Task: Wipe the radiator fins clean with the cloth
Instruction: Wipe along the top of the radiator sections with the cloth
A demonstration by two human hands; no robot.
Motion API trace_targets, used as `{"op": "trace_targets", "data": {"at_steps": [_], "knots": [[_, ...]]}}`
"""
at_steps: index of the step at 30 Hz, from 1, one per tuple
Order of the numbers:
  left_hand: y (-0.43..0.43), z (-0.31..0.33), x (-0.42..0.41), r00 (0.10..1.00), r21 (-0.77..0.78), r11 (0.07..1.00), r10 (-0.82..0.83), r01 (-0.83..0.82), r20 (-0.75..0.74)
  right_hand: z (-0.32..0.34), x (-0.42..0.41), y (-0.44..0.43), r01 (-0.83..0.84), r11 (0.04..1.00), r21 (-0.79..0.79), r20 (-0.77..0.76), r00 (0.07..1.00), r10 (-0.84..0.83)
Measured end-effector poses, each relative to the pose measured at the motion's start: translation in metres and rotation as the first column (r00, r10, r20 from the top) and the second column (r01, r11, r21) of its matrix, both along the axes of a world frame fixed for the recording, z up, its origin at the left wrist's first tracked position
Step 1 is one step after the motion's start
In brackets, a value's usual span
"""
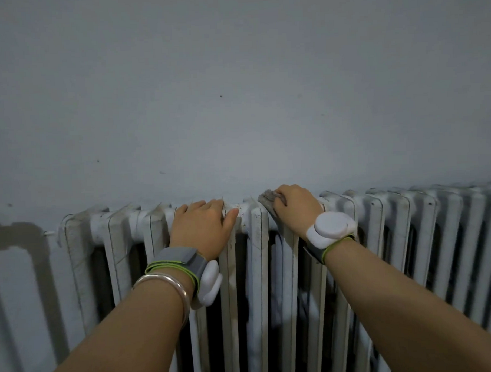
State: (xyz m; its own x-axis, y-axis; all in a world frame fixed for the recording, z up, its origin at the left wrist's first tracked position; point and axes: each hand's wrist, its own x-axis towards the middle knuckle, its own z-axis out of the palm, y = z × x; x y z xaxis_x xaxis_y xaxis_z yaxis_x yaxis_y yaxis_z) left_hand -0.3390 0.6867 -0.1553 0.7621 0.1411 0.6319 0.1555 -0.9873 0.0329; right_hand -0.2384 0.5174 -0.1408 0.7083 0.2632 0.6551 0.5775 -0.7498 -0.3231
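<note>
Head | left hand [203, 224] flat on radiator [395, 221], grip apart | right hand [294, 209] grip clamped on cloth [269, 200]

I see a plain grey-white wall [233, 74], dim flat light, a few dark specks, darker grey patch [13, 234] low left.

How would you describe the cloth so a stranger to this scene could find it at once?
Start at the white radiator under the grey wall. Along its top edge, find the right hand. The cloth is the grey wad it grips, duller than the white fins.
</note>
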Motion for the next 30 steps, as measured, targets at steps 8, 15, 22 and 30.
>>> {"op": "trace_targets", "data": {"at_steps": [8,15,22,30], "knots": [[-0.002,0.002,-0.002,1.0,-0.016,1.0,0.003,-0.004,-0.021,-0.048,-0.018,-0.008,-0.187,0.945,0.27,0.341,0.936,0.088],[-0.004,0.003,-0.003,0.999,-0.02,1.0,0.02,-0.021,-0.028,-0.08,-0.031,-0.017,-0.211,0.914,0.346,0.358,0.93,0.079],[-0.004,0.004,-0.003,0.999,-0.023,0.999,0.022,-0.023,-0.038,-0.114,-0.035,-0.022,-0.184,0.924,0.334,0.233,0.966,0.109],[-0.004,0.002,-0.003,1.0,-0.04,0.999,0.01,-0.011,-0.025,-0.149,-0.041,-0.036,-0.272,0.927,0.259,0.163,0.958,0.236]]}}
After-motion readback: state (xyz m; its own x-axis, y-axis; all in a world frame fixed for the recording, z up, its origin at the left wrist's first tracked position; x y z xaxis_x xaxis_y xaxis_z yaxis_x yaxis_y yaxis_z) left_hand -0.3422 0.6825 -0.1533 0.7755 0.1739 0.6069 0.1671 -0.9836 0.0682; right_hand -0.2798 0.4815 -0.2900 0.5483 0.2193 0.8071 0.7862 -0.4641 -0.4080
